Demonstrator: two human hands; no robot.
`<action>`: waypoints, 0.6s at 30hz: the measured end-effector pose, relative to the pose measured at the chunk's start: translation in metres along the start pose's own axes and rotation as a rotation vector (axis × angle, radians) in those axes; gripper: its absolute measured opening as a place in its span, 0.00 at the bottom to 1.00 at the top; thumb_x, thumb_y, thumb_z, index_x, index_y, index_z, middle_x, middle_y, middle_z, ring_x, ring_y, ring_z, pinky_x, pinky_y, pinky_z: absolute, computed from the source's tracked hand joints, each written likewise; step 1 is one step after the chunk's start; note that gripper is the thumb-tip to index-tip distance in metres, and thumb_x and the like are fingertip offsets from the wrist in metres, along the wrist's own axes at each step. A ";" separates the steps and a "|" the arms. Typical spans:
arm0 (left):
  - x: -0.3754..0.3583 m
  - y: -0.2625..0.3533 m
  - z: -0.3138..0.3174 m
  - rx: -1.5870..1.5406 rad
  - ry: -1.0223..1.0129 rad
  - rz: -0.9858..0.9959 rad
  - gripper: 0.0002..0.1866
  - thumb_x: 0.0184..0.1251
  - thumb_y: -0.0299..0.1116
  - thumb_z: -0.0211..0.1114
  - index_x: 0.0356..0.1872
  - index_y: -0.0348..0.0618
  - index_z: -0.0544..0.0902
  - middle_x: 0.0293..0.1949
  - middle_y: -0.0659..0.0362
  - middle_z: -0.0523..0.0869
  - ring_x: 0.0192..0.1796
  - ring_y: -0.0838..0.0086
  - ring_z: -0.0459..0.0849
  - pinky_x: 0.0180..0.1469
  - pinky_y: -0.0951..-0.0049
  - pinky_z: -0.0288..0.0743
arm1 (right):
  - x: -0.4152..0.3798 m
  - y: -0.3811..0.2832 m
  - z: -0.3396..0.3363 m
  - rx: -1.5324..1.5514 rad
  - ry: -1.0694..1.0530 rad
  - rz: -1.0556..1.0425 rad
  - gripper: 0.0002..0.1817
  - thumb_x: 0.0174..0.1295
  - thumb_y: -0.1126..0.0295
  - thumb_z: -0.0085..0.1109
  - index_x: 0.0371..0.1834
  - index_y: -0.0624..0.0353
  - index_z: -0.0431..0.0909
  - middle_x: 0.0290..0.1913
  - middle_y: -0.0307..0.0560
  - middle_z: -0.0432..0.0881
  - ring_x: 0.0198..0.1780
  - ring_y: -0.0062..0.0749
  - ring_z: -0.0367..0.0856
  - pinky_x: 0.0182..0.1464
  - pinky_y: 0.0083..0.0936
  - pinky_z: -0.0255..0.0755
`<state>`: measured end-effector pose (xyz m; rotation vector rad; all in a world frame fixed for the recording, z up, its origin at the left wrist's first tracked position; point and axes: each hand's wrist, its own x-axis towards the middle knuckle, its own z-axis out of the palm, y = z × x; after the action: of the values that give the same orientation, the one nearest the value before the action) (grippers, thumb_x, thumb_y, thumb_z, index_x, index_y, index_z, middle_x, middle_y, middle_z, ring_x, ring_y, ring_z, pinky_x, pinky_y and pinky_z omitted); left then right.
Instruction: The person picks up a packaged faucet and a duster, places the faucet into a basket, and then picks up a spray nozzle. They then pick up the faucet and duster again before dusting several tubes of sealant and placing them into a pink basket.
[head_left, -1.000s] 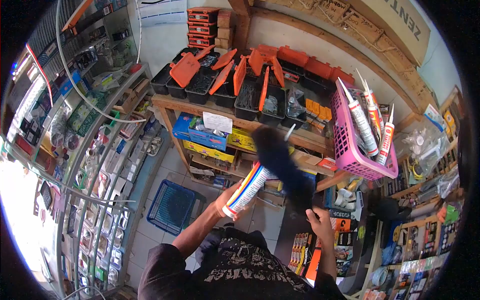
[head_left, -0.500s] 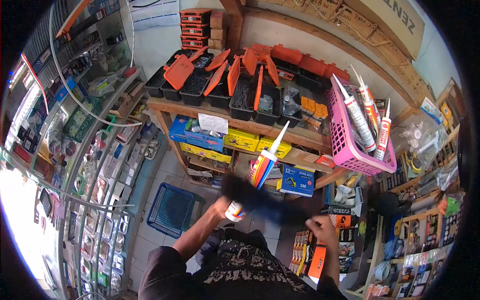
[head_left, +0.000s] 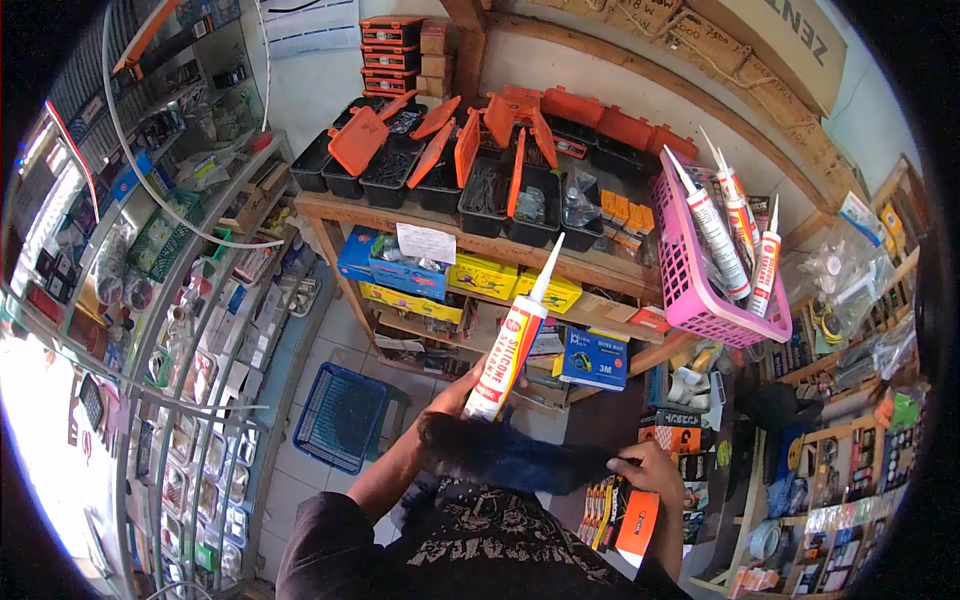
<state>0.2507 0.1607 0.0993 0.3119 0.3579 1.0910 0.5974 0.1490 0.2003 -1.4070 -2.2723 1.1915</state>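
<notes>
A silicone sealant tube (head_left: 507, 360) with a white nozzle stands tilted in front of my body, its nozzle pointing up and slightly right. My left hand (head_left: 450, 400) is wrapped round the tube's lower part. A dark, fuzzy cloth (head_left: 520, 455) stretches sideways below the tube; its left end covers part of my left hand and the tube's base. At the cloth's right end, my right hand (head_left: 645, 468) is closed on it, thumb against fingers.
A wooden shelf (head_left: 440, 228) bears black bins (head_left: 485, 205) with orange lids. The pink basket (head_left: 690, 300) at right holds several sealant tubes. A blue basket (head_left: 340, 415) is on the floor. Glass shelving (head_left: 190, 350) lines the left; packed racks (head_left: 850, 460) stand right.
The tube has turned so its label faces up, and shifted slightly left. The cloth, blurred before, is now lower and stretched out. My right hand has moved slightly.
</notes>
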 end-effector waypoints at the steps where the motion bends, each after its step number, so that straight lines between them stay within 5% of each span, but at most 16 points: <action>1: 0.004 -0.002 -0.013 0.000 -0.001 0.000 0.25 0.73 0.51 0.48 0.66 0.53 0.63 0.49 0.51 0.79 0.38 0.66 0.84 0.34 0.64 0.83 | -0.002 -0.001 -0.002 -0.074 -0.034 0.009 0.19 0.63 0.63 0.60 0.20 0.68 0.75 0.13 0.41 0.67 0.19 0.19 0.65 0.23 0.27 0.61; 3: 0.004 -0.003 -0.022 -0.166 -0.115 -0.217 0.24 0.72 0.50 0.52 0.63 0.53 0.66 0.49 0.50 0.80 0.39 0.65 0.85 0.35 0.62 0.83 | -0.005 0.002 -0.001 0.010 0.067 0.031 0.21 0.63 0.61 0.61 0.20 0.68 0.75 0.13 0.42 0.68 0.18 0.20 0.63 0.22 0.28 0.60; 4: 0.006 -0.003 -0.016 -0.191 -0.388 -0.095 0.25 0.72 0.51 0.51 0.64 0.50 0.65 0.48 0.50 0.81 0.38 0.64 0.85 0.35 0.61 0.83 | -0.005 0.004 0.001 0.017 0.156 0.034 0.21 0.62 0.61 0.62 0.20 0.69 0.76 0.12 0.43 0.68 0.18 0.21 0.63 0.22 0.28 0.59; 5: 0.007 -0.002 -0.009 -0.185 -0.413 -0.038 0.26 0.73 0.49 0.50 0.65 0.47 0.64 0.50 0.50 0.80 0.39 0.64 0.85 0.34 0.60 0.83 | -0.003 0.006 0.004 0.023 0.246 0.033 0.21 0.62 0.60 0.62 0.20 0.69 0.76 0.12 0.44 0.69 0.17 0.21 0.63 0.22 0.29 0.59; 6: 0.003 0.000 -0.005 -0.287 -0.068 -0.162 0.26 0.73 0.48 0.50 0.65 0.46 0.63 0.52 0.50 0.79 0.39 0.65 0.85 0.34 0.59 0.83 | -0.002 0.013 0.002 0.022 0.079 -0.001 0.22 0.63 0.60 0.62 0.19 0.69 0.75 0.13 0.44 0.69 0.17 0.22 0.62 0.22 0.29 0.57; 9: 0.013 -0.008 -0.016 0.060 -0.090 0.101 0.27 0.73 0.48 0.50 0.66 0.46 0.62 0.52 0.52 0.79 0.40 0.66 0.85 0.34 0.60 0.83 | -0.004 0.013 -0.006 -0.042 -0.081 0.005 0.24 0.63 0.59 0.61 0.18 0.69 0.72 0.13 0.40 0.67 0.18 0.21 0.62 0.22 0.28 0.56; 10: 0.019 -0.016 -0.042 0.698 -0.167 0.301 0.26 0.73 0.49 0.48 0.66 0.47 0.62 0.51 0.52 0.80 0.40 0.66 0.85 0.32 0.60 0.83 | -0.006 0.006 -0.007 -0.009 0.031 0.045 0.24 0.63 0.58 0.61 0.18 0.68 0.72 0.13 0.41 0.66 0.19 0.20 0.62 0.23 0.28 0.58; 12: 0.012 -0.015 -0.036 -0.286 -0.318 -0.133 0.24 0.73 0.52 0.46 0.62 0.49 0.66 0.46 0.52 0.80 0.39 0.63 0.84 0.28 0.59 0.81 | -0.005 0.010 -0.005 0.017 0.158 0.037 0.23 0.62 0.61 0.61 0.17 0.68 0.70 0.13 0.39 0.64 0.19 0.18 0.60 0.23 0.27 0.57; 13: 0.004 -0.001 0.009 -0.316 -0.237 -0.074 0.26 0.72 0.56 0.45 0.59 0.47 0.70 0.42 0.51 0.81 0.38 0.60 0.84 0.26 0.57 0.80 | -0.005 0.012 -0.003 0.046 0.286 0.026 0.22 0.61 0.63 0.62 0.17 0.67 0.68 0.13 0.38 0.62 0.19 0.17 0.59 0.23 0.26 0.56; 15: 0.009 -0.001 -0.003 -0.388 -0.372 -0.153 0.26 0.71 0.53 0.50 0.61 0.47 0.70 0.42 0.53 0.81 0.41 0.60 0.83 0.34 0.58 0.81 | -0.007 -0.004 -0.006 0.090 0.209 0.062 0.22 0.61 0.63 0.62 0.17 0.69 0.69 0.14 0.38 0.64 0.20 0.16 0.60 0.24 0.26 0.57; 17: 0.006 -0.006 0.007 1.011 0.094 0.495 0.27 0.69 0.42 0.58 0.66 0.48 0.66 0.43 0.54 0.82 0.47 0.62 0.81 0.54 0.66 0.76 | -0.007 -0.006 -0.011 0.027 -0.092 0.074 0.22 0.62 0.63 0.62 0.18 0.69 0.68 0.15 0.36 0.65 0.22 0.16 0.61 0.24 0.26 0.58; 18: 0.010 -0.005 0.003 0.300 0.094 0.185 0.26 0.70 0.44 0.55 0.66 0.48 0.66 0.43 0.54 0.82 0.46 0.62 0.81 0.50 0.65 0.78 | -0.008 -0.001 -0.010 0.036 -0.006 0.085 0.22 0.62 0.62 0.62 0.19 0.69 0.68 0.15 0.37 0.65 0.22 0.16 0.61 0.25 0.25 0.58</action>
<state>0.2601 0.1673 0.0986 0.5694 0.5873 1.2368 0.6069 0.1471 0.2093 -1.5021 -2.2038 1.2563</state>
